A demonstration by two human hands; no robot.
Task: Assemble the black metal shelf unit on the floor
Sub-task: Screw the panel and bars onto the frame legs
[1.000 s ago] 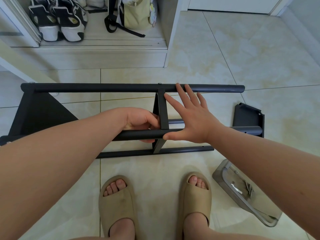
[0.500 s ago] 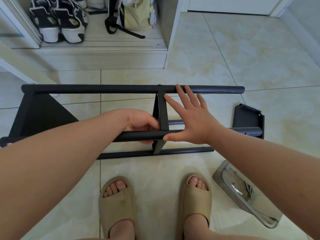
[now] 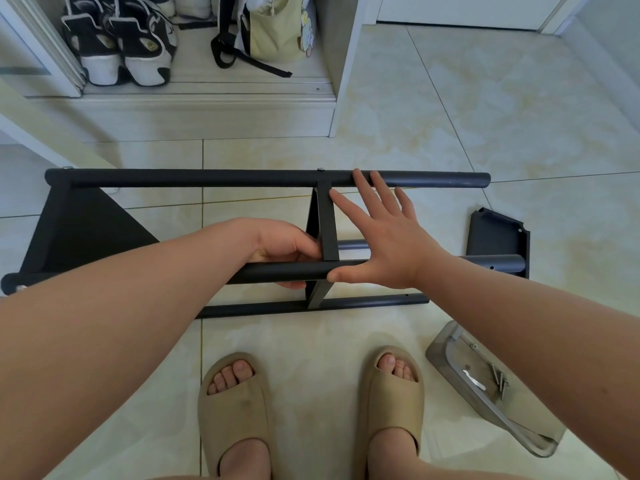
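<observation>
Black metal fills the middle of the view. The left hand [image 3: 284, 247] curls round the near tube [image 3: 270, 273] and grips it, right beside the thin middle plate [image 3: 327, 223]. The right hand [image 3: 384, 244] is wide and flat, with fingers spread. Its thumb lies along the near tube and two fingertips [image 3: 360, 178] reach the far tube [image 3: 207, 178].

These tubes are part of the black metal shelf unit [image 3: 83, 230], which lies on its side on the tile floor [image 3: 450, 116], just past the toes. Its left end is a big dark panel. On the right the tube ends poke out with round edges. A lower tube [image 3: 363, 303] rests on the tiles near the feet.

Two tan sandals [image 3: 235, 410] stand close to that lower tube, with a strip of floor between. A loose black panel [image 3: 498, 233] with cut corners lies at the right tube ends. A grey tray [image 3: 446, 355] sits just beside the right foot, under the right arm, and holds a few screws [image 3: 500, 379] and a small silver tool [image 3: 474, 381].

Past the far tube, wide tiles run up and to the right. On the far left a white cupboard step [image 3: 207, 116] has a sharp corner near the shelf. Black and white sneakers [image 3: 117, 46] and a pale green bag [image 3: 273, 32] sit on it. The round badges on the sneakers are too small to read.
</observation>
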